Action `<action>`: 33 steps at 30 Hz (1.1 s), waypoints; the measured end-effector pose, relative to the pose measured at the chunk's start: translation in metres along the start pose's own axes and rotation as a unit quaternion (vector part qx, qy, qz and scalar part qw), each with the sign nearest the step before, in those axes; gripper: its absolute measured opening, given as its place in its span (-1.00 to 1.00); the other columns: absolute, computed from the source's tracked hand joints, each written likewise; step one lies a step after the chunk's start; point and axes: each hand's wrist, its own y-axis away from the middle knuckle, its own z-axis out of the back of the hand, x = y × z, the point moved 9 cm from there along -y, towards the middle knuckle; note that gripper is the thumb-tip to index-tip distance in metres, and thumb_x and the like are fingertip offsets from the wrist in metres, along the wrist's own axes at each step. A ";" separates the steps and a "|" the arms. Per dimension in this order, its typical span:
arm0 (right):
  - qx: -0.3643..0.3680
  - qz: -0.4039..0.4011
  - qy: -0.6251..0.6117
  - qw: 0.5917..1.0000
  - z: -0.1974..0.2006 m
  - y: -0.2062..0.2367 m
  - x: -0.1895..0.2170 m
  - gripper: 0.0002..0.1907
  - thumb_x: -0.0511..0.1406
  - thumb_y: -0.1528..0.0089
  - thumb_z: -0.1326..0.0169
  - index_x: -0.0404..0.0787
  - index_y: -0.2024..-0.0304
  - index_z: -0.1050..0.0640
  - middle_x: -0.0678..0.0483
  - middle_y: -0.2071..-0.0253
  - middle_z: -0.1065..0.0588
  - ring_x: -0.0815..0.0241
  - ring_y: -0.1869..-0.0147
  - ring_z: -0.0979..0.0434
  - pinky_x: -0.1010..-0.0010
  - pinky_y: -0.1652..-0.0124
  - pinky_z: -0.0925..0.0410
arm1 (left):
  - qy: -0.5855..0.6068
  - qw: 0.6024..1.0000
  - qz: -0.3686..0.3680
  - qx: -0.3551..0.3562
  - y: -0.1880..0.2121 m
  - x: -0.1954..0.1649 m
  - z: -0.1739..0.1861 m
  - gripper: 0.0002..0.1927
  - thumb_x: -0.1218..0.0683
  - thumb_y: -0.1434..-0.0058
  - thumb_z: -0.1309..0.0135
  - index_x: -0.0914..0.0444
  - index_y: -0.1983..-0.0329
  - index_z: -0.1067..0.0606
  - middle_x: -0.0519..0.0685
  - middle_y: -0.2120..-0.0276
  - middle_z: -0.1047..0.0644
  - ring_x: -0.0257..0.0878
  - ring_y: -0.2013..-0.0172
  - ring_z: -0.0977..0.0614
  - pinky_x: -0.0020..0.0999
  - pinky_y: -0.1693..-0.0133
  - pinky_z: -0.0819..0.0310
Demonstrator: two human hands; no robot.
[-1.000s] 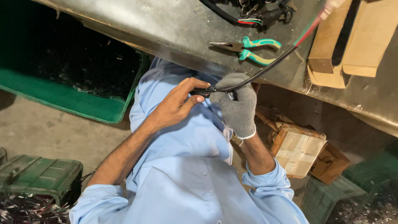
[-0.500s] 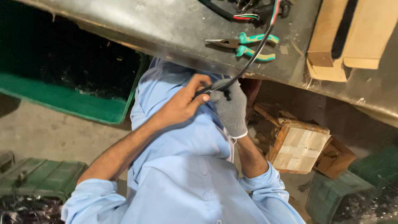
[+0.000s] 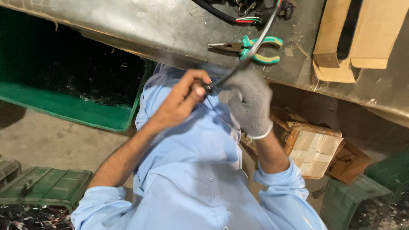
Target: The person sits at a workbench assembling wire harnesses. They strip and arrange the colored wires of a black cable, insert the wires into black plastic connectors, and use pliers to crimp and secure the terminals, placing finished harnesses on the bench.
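My bare left hand (image 3: 184,101) pinches the near end of a thin black cable (image 3: 243,64) between thumb and fingers, in front of my light-blue shirt. My right hand (image 3: 249,102), in a grey knit glove, is closed around the same cable just to the right of the left fingertips. From the hands the cable runs up and right across the grey metal table (image 3: 140,25) to a bundle of black cable with coloured wire ends (image 3: 245,18). Green-handled pliers (image 3: 249,45) lie on the table just beyond my hands, under the cable.
A cardboard piece (image 3: 362,38) lies at the table's right. Below the table stand a green bin (image 3: 68,106) at left, a green crate with wire scraps (image 3: 38,191) at lower left, a taped cardboard box (image 3: 313,147) and another green crate (image 3: 353,200) at right.
Both hands have stayed together on the cable and shifted slightly toward the table. The cable's far part has swung left, from the cardboard side to over the pliers.
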 end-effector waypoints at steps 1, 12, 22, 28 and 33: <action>-0.016 0.026 0.123 0.992 0.012 -0.007 0.004 -0.45 -0.15 -0.01 -0.42 -0.22 0.03 -0.56 -0.08 0.09 -0.52 -0.08 -0.01 -0.48 0.14 -0.03 -0.29 | 0.027 1.000 0.003 0.000 -0.002 -0.004 0.007 -0.74 0.10 -0.56 0.07 0.25 -0.23 -0.33 -0.15 0.29 -0.35 -0.39 0.28 -0.36 -0.45 0.19 -0.31; 0.083 -0.324 -0.143 0.931 -0.047 0.035 -0.051 -0.72 -0.21 -0.32 -0.22 -0.19 0.05 -0.47 0.09 0.27 -0.53 0.29 0.18 -0.49 0.41 0.17 -0.40 | -0.171 0.983 0.032 -0.055 0.011 -0.024 0.021 -0.53 0.06 -0.35 -0.18 0.29 -0.18 -0.26 -0.07 0.30 -0.53 -0.33 0.42 -0.46 -0.40 0.36 -0.38; 0.143 -0.137 -0.092 0.976 -0.076 0.008 -0.022 -0.66 -0.38 -0.07 -0.18 -0.23 0.09 -0.49 -0.05 0.18 -0.51 0.02 0.07 -0.54 0.23 0.10 -0.36 | -0.139 0.989 -0.030 -0.042 0.031 -0.024 0.013 -0.63 0.03 -0.45 -0.11 0.35 -0.14 -0.33 0.08 0.15 -0.56 -0.25 0.26 -0.57 -0.36 0.18 -0.45; 0.239 -0.075 0.043 0.967 -0.076 -0.006 -0.024 -0.85 -0.33 0.03 -0.19 -0.19 0.42 -0.50 -0.04 0.41 -0.47 -0.15 0.26 -0.48 0.10 0.28 -0.23 | -0.074 0.997 0.013 -0.010 0.031 -0.013 0.013 -0.64 0.00 -0.45 -0.07 0.33 -0.14 -0.38 -0.06 0.32 -0.55 -0.37 0.31 -0.52 -0.43 0.20 -0.43; 0.130 0.001 0.045 0.991 -0.062 0.001 -0.011 -0.74 -0.35 -0.03 -0.19 -0.22 0.21 -0.55 -0.07 0.31 -0.51 -0.18 0.16 -0.50 0.06 0.18 -0.30 | -0.082 0.994 0.029 -0.060 0.033 -0.004 0.017 -0.59 -0.01 -0.42 -0.14 0.35 -0.17 -0.40 0.02 0.31 -0.47 -0.30 0.30 -0.40 -0.38 0.22 -0.35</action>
